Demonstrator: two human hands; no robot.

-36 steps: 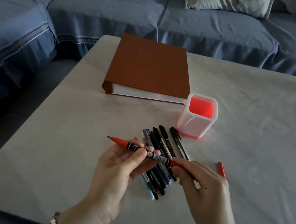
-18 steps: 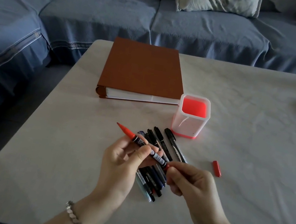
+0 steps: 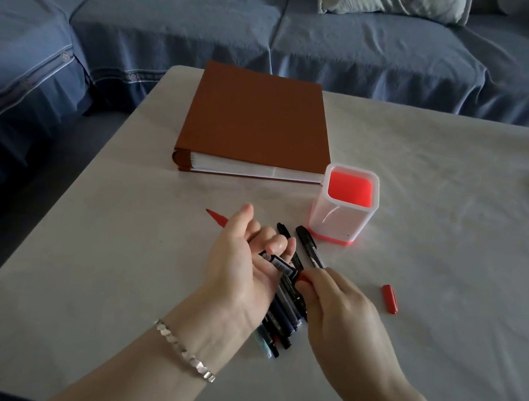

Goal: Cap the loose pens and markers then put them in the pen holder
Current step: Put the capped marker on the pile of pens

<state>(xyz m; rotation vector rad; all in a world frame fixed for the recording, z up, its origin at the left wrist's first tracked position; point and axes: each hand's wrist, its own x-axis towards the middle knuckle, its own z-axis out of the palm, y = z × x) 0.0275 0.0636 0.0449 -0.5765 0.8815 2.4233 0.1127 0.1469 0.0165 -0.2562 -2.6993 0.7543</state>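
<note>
My left grip (image 3: 242, 266) curls round the red marker (image 3: 280, 264); right grip (image 3: 340, 306) pinches its tail. Risk: bare-looking tip (cap (image 3: 390, 299) lies apart) smears the table (image 3: 107, 262).

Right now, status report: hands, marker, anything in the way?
Left hand grips red marker; right hand pinches its end. Red cap loose on table. Pen holder empty; pen pile under hands.

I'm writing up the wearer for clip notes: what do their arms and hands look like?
Both forearms are bare, no sleeves or gloves in view. The left hand has a silver bracelet of chunky faceted links at its wrist. The right hand and wrist show nothing worn.
</note>
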